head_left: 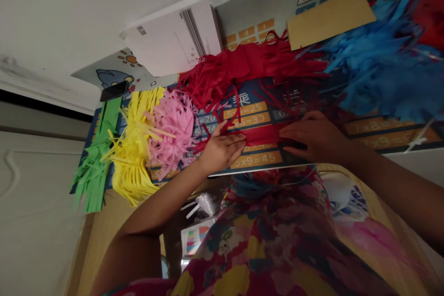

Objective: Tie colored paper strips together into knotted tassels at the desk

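Observation:
A strip of red paper [262,134] with fringed ends lies across the front of the printed table mat, between my two hands. My left hand [222,149] rests on its left part, with the fingers laid flat and the thumb apart. On the strip's right part is my right hand [317,138], its fingers stretched out toward the left. Both palms face down and cover some of the paper. Just behind them lies a larger bundle of red fringed paper [248,62]. A pink fringed paper bunch [173,129] is to the left of my left hand.
Yellow fringed paper [133,148] and green fringed paper [97,162] hang over the left table edge. Blue fringed paper [385,64] is heaped at the right, beside a tan card [329,17]. A white box [173,34] stands against the wall. A dark phone-like object [114,91] lies at the left.

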The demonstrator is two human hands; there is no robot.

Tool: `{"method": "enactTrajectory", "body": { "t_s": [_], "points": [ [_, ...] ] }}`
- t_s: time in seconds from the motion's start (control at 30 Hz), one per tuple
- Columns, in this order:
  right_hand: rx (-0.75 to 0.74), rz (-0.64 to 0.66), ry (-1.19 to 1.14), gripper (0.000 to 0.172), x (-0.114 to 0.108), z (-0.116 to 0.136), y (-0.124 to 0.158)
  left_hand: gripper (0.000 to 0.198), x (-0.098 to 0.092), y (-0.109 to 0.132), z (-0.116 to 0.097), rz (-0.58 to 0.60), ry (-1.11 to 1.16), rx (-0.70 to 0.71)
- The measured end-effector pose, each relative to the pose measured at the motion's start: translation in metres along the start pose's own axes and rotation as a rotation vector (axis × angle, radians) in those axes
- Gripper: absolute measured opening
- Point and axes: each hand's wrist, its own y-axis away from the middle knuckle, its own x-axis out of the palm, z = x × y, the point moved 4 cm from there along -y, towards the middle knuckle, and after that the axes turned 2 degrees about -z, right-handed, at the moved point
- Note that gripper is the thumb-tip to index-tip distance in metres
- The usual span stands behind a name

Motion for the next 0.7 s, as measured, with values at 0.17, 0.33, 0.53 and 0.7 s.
{"method": "enactTrajectory", "body": {
  "t_s": [0.17,0.33,0.53,0.7],
  "points": [
    [-0.016,-0.066,-0.012,0.015,0.000,0.000,-0.003,0.014,-0.004,-0.006,-0.004,-0.009,-0.019,-0.098],
    [-0.007,-0.093,-0.045,0.016,-0.001,-0.004,-0.004,0.024,0.004,-0.012,-0.014,0.026,-0.177,-0.113],
    [0.110,-0.007,-0.029,0.024,0.002,-0.011,-0.005,0.016,0.002,-0.010,-0.013,-0.055,-0.139,-0.161],
    [0.235,0.040,-0.076,0.030,0.004,-0.020,-0.009,0.017,-0.001,-0.016,-0.004,-0.010,-0.066,-0.311]
  ]
}}
